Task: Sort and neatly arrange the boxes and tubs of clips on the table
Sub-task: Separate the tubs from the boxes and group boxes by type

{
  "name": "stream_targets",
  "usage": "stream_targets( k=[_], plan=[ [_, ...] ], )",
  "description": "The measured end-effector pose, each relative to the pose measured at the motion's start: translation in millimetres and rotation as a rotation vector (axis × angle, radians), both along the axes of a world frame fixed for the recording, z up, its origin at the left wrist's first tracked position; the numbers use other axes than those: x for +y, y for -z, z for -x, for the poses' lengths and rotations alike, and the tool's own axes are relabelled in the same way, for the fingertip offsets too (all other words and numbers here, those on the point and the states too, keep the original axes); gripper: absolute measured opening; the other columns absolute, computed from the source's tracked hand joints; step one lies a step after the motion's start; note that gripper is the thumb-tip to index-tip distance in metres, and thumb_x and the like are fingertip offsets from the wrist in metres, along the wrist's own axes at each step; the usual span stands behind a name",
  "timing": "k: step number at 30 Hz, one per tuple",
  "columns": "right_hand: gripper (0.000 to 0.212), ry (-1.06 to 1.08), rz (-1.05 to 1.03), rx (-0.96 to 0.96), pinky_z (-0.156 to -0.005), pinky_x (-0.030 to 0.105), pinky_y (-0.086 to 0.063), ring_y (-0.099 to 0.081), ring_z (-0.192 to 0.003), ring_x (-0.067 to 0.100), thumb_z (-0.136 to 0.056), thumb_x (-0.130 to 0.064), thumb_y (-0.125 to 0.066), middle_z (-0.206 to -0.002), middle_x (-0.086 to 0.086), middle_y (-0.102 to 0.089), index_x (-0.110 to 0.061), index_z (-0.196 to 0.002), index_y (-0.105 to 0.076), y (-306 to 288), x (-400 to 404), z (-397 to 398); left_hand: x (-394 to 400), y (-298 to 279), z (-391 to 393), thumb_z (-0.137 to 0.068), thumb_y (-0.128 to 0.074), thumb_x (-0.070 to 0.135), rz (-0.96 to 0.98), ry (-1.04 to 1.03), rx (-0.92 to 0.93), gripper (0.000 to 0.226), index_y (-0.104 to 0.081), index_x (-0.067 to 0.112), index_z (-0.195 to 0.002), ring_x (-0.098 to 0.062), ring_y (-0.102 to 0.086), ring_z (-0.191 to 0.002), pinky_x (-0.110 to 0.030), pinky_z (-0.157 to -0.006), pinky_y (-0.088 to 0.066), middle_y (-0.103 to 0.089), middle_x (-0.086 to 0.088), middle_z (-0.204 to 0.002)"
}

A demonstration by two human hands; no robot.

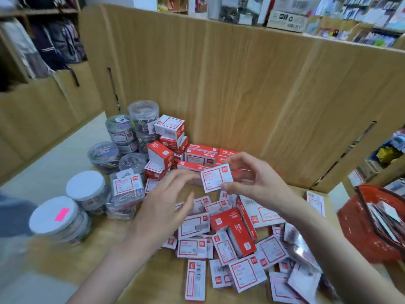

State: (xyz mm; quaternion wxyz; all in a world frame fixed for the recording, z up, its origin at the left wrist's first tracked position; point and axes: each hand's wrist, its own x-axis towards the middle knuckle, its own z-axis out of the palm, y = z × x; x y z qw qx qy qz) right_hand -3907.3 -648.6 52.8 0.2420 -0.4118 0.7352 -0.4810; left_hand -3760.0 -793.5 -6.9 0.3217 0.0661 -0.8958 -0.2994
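My right hand [255,174] holds a small white-and-red clip box [215,177] up above the table by its right edge. My left hand [166,200] hovers just left of it, fingers apart and empty, slightly blurred. Below lies a loose heap of red-and-white boxes [230,244]. More boxes are stacked [168,139] against the wooden back panel. Clear tubs of clips [131,132] stand at the left, two with white lids [85,186], the nearer one [53,215] bearing a pink sticker.
A tall wooden panel [241,84] closes off the back of the table. A red shopping basket [372,220] with packets stands at the right edge. Shelves of stationery run behind and to the right. Bags hang on the left.
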Motion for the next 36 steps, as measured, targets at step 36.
stream_targets(
  k=[36],
  plan=[
    [0.048, -0.252, -0.413, 0.587, -0.071, 0.007, -0.034, -0.046, -0.091, 0.0, -0.077, -0.025, -0.072, -0.102, -0.017, -0.043, -0.028, -0.118, -0.048, 45, -32, -41, -36, 35, -82, -0.089, -0.044, 0.033, 0.138, 0.004, -0.221, 0.031, -0.061, 0.016, -0.109, -0.009, -0.055, -0.104, -0.026, -0.086, -0.043, -0.06, 0.007, -0.109]
  ],
)
